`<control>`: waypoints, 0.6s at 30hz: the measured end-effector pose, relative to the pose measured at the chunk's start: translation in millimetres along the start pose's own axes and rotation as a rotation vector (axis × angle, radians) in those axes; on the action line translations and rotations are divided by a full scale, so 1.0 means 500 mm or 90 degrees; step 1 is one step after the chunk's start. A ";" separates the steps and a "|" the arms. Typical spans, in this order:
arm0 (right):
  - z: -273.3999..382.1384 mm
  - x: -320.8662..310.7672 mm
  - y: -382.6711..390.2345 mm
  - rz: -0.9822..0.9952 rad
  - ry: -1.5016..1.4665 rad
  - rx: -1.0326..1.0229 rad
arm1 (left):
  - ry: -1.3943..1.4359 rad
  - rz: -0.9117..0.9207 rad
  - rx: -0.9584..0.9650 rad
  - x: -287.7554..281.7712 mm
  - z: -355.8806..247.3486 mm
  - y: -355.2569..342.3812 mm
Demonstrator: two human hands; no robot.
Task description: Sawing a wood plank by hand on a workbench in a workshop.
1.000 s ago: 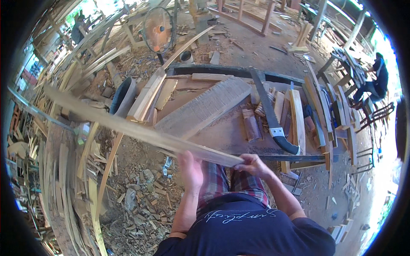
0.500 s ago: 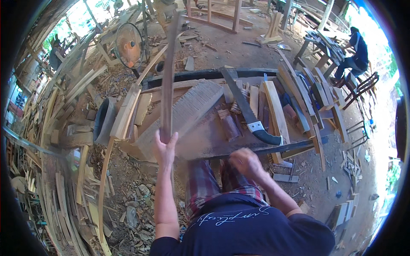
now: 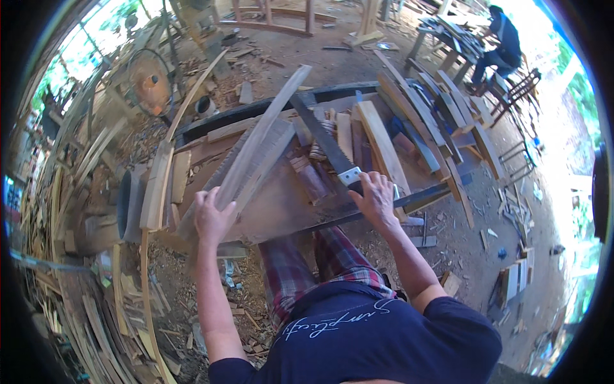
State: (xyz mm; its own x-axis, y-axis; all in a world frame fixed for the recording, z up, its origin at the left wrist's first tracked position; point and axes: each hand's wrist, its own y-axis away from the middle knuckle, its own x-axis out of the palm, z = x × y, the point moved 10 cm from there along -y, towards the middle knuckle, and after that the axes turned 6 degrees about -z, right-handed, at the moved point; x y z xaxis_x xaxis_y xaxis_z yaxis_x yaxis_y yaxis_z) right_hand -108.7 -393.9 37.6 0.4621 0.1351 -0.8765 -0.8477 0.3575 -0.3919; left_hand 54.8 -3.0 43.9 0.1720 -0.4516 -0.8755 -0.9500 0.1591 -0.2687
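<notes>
A long narrow wooden plank (image 3: 267,125) slants away from me across a wide board with a rough, grooved face (image 3: 272,157). My left hand (image 3: 214,216) is closed around the plank's near end, close to the worktable's (image 3: 275,221) front left. To the right lies a handsaw (image 3: 325,139), its toothed blade pointing to the far left. My right hand (image 3: 376,197) grips the saw's dark handle, fingers wrapped over it and partly covering it. Between board and saw sit several short wood blocks (image 3: 310,176).
Several timber lengths (image 3: 384,137) crowd the table's right half. A thick wooden beam (image 3: 157,185) stands at its left, beside a grey pipe-like tube (image 3: 130,201). A fan (image 3: 150,83) stands at the far left. Far right, a person (image 3: 505,45) sits at another wood-laden table.
My left hand has lowered the raised plank onto the grooved board, tilting it to the right. My right hand has moved forward from near my lap and taken the saw handle.
</notes>
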 end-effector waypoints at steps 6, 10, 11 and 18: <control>-0.009 0.045 -0.026 0.069 -0.077 0.058 | 0.021 -0.020 0.016 0.011 0.033 0.009; -0.030 0.012 -0.015 0.021 -0.128 0.112 | 0.017 -0.042 0.015 -0.001 0.053 0.043; -0.039 -0.010 -0.009 -0.025 -0.133 0.122 | 0.021 -0.039 0.011 -0.003 0.058 0.053; -0.140 -0.103 0.006 -0.070 -0.113 0.207 | -0.048 -0.067 -0.010 -0.033 0.077 0.102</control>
State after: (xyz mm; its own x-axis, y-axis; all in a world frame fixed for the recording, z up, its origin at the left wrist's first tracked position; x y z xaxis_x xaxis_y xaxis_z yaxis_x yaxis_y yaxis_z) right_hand -153.2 -464.4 62.0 0.6078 0.2265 -0.7611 -0.6765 0.6496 -0.3469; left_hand 13.5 46.4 29.2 0.2892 -0.3975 -0.8708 -0.9295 0.1009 -0.3547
